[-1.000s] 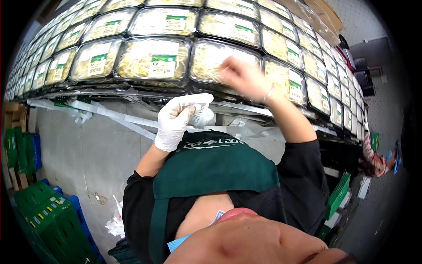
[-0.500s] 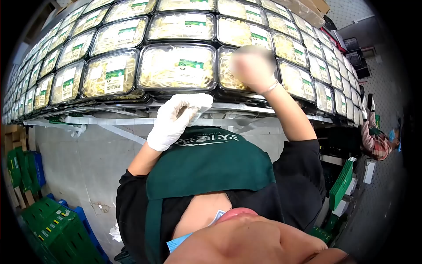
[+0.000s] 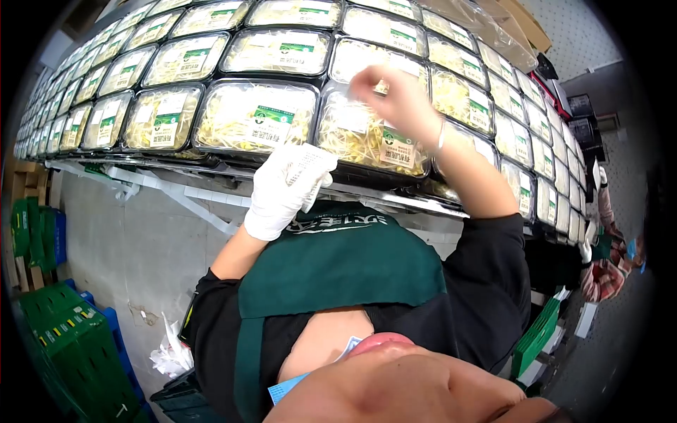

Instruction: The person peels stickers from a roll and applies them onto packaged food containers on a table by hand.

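Rows of clear-lidded trays of bean sprouts with green and white labels fill the surface ahead. My left hand (image 3: 288,187), in a white glove, is closed around a roll of printed labels (image 3: 305,163) at the near edge, just below one tray (image 3: 258,116). Bare and slightly blurred, my right hand (image 3: 395,99) is over the upper part of the neighbouring tray (image 3: 370,137). Its fingers are bent, and whether anything is between the fingertips is too blurred to tell.
Green crates (image 3: 74,345) stand at the lower left beside a white crumpled bag (image 3: 171,350). White strips (image 3: 176,199) hang below the front edge. At the far right another person (image 3: 606,271) in gloves stands by the trays.
The trays have shifted in view. My right hand has moved up and left since half a second ago, and the roll in my left hand is turned with its printed side showing.
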Available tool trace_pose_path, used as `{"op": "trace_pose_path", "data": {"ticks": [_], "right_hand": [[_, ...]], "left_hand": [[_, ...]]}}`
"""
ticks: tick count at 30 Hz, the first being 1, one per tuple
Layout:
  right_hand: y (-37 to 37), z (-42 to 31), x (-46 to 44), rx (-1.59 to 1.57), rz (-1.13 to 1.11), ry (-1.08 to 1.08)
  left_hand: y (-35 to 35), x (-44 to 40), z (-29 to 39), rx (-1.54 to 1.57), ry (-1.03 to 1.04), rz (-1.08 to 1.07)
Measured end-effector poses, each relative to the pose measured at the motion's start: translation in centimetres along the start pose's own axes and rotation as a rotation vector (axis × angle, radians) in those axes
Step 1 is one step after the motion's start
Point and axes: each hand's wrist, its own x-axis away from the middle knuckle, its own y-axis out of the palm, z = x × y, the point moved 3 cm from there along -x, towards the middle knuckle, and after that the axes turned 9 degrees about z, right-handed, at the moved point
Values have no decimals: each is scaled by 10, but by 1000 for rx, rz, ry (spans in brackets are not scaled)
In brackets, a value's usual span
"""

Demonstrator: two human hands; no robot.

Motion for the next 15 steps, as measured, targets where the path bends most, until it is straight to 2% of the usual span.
{"op": "trace_pose_path", "data": {"ticks": [1, 2, 3, 4, 6, 8, 9, 10, 11, 13, 14, 15], "right_hand": [[-10, 22, -26, 230, 41, -11], [-11, 60, -47, 361, 36, 81], [-9, 82, -59, 506, -12, 74], [0, 98, -65, 594, -13, 24], [18, 111, -61, 832, -24, -216], [3, 89, -61, 973, -101, -73], [-3, 101, -62, 975, -45, -58], [-8, 100, -61, 977, 15, -37], [-11, 96, -59, 937, -24, -17], [-3, 71, -46, 212, -179, 484], [11, 54, -36, -117, -248, 301], [26, 29, -20, -366, -352, 235]], "left_hand": [[-1, 3, 7, -63, -69, -6], [-3, 3, 3, -66, -64, 5], [-6, 3, -2, -32, -12, 22], [-8, 3, -3, 2, 43, 40], [-9, 2, 6, -32, 110, 23], [-15, 0, 8, -137, 245, -114], [-17, 3, 9, 87, -25, -106], [-17, 4, 10, 78, -80, 34], [-17, 4, 8, 116, -108, 80], [-10, 1, 11, 162, -125, 128], [-2, 0, 20, 204, -137, 143], [2, -1, 24, 244, -153, 157]]}}
